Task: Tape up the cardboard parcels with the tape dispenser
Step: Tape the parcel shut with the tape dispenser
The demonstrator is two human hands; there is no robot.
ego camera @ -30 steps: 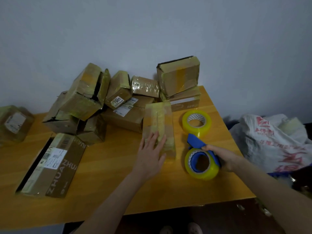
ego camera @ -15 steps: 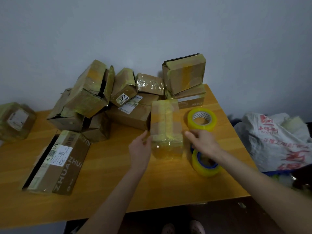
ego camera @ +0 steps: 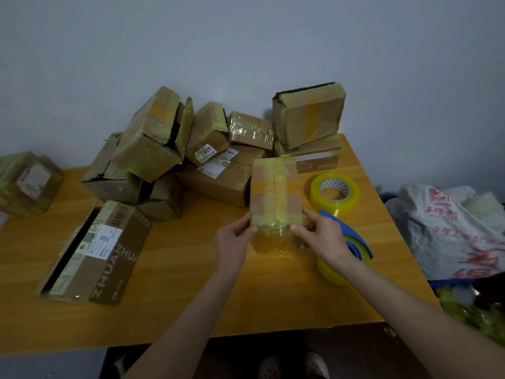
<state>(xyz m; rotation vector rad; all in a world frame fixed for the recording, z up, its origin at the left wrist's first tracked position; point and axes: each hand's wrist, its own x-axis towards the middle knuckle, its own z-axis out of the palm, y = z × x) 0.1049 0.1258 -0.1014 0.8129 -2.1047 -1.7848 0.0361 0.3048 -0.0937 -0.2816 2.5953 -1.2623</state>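
Head view. The parcel (ego camera: 276,198), a cardboard box wrapped in yellowish tape, sits just right of the centre of the table (ego camera: 191,283), long axis running from 6 to 12 o'clock. Whether its near end is lifted off the wood cannot be told.

The left hand (ego camera: 233,242) grips the parcel's near left corner, thumb on top and fingers curled beneath. The right hand (ego camera: 323,237) grips the near right corner in the same way.

The dispenser (ego camera: 355,243), a blue frame carrying a yellow roll, lies on the table at 4 o'clock from the parcel. It is partly hidden behind the right wrist, and neither hand holds it. A spare roll (ego camera: 334,192) lies flat at 2 o'clock from the parcel, just beyond the dispenser.

A pile (ego camera: 164,149) of taped boxes fills 10 to 12 o'clock, against the wall (ego camera: 246,50). A long box (ego camera: 95,250) with a white label lies flat at 8 o'clock. A lone box (ego camera: 27,181) sits at the table's left edge, at 9 o'clock.

A white printed bag (ego camera: 451,228) lies beyond the table's right edge, at 3 o'clock. Shoes (ego camera: 295,367) show below the near edge, at 6 o'clock.
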